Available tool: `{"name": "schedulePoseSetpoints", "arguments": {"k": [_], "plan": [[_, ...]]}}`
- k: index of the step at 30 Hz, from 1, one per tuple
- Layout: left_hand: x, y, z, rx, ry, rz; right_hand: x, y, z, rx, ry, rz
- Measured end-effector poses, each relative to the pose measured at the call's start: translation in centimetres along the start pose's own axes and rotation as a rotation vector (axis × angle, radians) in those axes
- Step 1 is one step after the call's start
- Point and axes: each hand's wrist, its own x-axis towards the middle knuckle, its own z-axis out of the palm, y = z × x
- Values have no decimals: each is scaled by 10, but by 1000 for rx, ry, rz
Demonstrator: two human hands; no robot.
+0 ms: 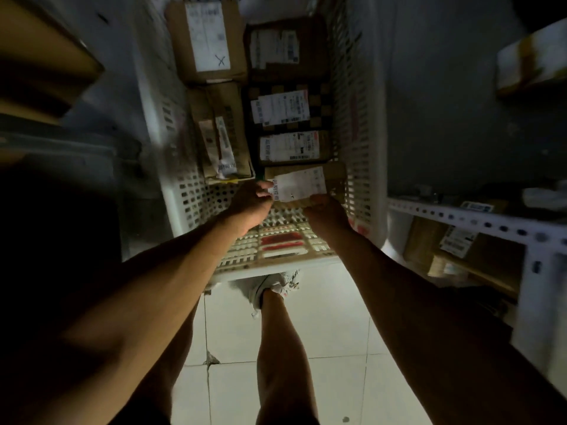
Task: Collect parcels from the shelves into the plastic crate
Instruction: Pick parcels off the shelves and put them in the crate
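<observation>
From the head camera, looking straight down, a white perforated plastic crate (359, 124) stands on the pale tiled floor (331, 326) and fills the 12 o'clock part of the view. Both hands reach into its near end and hold one small cardboard parcel (333, 174) with a white shipping label. The left hand (250, 202) pinches the label's left edge; the right hand (326, 208) grips the parcel's near right corner with curled fingers. Beyond it, toward 12 o'clock, other labelled parcels lie packed flat in the crate, among them a brown box (208, 38) marked with an X. At 3 o'clock a white slotted metal shelf (478, 217) carries more cartons. A sneaker (273, 286) shows just below the crate's near rim.
</observation>
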Motion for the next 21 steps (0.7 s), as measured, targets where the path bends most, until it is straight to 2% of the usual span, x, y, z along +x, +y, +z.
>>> {"name": "schedulePoseSetpoints", "arguments": {"k": [3,6,10,13,16,21], "plan": [[-67,34,-12,392,-22,180,-62,-17,-23,-249,-16,-96],[-150,69,-29,811,-35,390,-139,-38,-49,-417,-18,-109],[-255,120,-61,1027,28,549,-250,-62,-88,-706,83,-170],[-322,152,-75,1103,59,593,-327,-76,-116,-707,210,-171],[-371,169,-74,1166,83,683,-388,-72,-130,-581,305,-116],[-441,188,-49,1342,-27,844,-480,-49,-134,-418,479,-4]]}}
